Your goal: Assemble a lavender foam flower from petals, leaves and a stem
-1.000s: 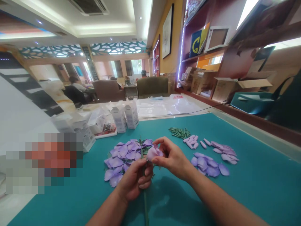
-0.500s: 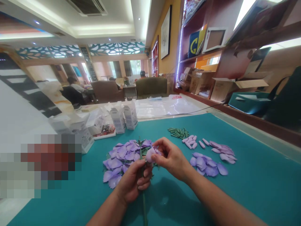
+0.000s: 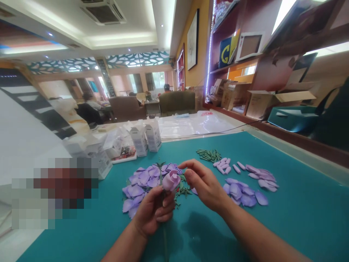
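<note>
My left hand [image 3: 156,211] is closed round the green stem of an artificial flower, just under its pale purple bud [image 3: 171,180]. The bud tilts to the right, with petals wrapped round its centre. My right hand [image 3: 205,185] is off the bud to its right, fingers apart and partly curled, holding nothing that shows. A pile of loose purple petals [image 3: 145,176] lies behind and left of the left hand. Small green star-shaped pieces [image 3: 185,191] lie between the hands on the green mat [image 3: 89,233].
Right of my right hand lie purple petals [image 3: 248,196], paler petals [image 3: 263,176], small pale bud-shaped pieces [image 3: 222,166] and short green tubes [image 3: 208,155]. White boxes [image 3: 153,135] stand at the mat's back left edge. Clear plastic sheeting [image 3: 196,123] covers the table beyond.
My right hand has let go of the bud and moved a little to the right, with its fingers opened. The bud, still held in my left hand, now shows its top.
</note>
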A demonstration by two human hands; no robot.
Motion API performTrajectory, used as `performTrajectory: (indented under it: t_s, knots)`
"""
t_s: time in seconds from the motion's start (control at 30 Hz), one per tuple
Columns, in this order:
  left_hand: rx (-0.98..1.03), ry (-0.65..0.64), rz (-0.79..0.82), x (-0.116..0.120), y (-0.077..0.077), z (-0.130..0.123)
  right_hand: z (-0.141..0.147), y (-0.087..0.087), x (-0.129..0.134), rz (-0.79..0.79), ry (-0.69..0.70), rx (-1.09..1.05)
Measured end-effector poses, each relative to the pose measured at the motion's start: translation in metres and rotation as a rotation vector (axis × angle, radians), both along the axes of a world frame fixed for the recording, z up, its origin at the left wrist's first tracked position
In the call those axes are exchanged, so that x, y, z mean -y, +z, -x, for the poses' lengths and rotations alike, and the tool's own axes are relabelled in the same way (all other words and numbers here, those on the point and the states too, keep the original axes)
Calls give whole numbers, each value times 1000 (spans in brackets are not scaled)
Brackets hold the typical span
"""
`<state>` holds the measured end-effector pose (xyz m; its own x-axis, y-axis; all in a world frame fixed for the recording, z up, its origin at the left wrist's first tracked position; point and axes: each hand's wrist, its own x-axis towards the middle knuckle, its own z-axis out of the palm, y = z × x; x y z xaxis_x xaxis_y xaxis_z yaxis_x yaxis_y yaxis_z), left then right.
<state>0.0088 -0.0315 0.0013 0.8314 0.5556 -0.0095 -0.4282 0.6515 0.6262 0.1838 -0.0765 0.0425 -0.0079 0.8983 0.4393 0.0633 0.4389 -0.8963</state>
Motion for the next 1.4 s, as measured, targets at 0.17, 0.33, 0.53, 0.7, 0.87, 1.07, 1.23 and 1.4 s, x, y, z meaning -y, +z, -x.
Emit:
performTrajectory:
  t_s: [0.17, 0.33, 0.53, 0.7, 0.87, 1.07, 1.23, 1.4]
  knots:
    - [30, -24, -47, 0, -2, 1, 3, 2, 7, -82, 62, -32]
    - [11, -5, -45, 0, -3, 1, 3, 1, 9, -106, 115, -17]
    - [-23, 0, -12, 0, -2, 1, 3, -2, 8, -76, 111, -10]
    - [-73, 59, 15, -2, 1, 0, -3, -4, 3, -65, 33, -40]
    - [-122, 268, 90, -7, 10, -3, -15, -13, -12, 13, -129, -62]
    - [-126, 390, 137, -7, 16, -4, -7, -22, -14, 182, -67, 202]
    - [-106, 404, 106, -8, 16, -1, 8, -26, -9, 305, 59, 613]
    - [-104, 414, 33, -9, 15, 0, 12, -26, -8, 294, 100, 682]
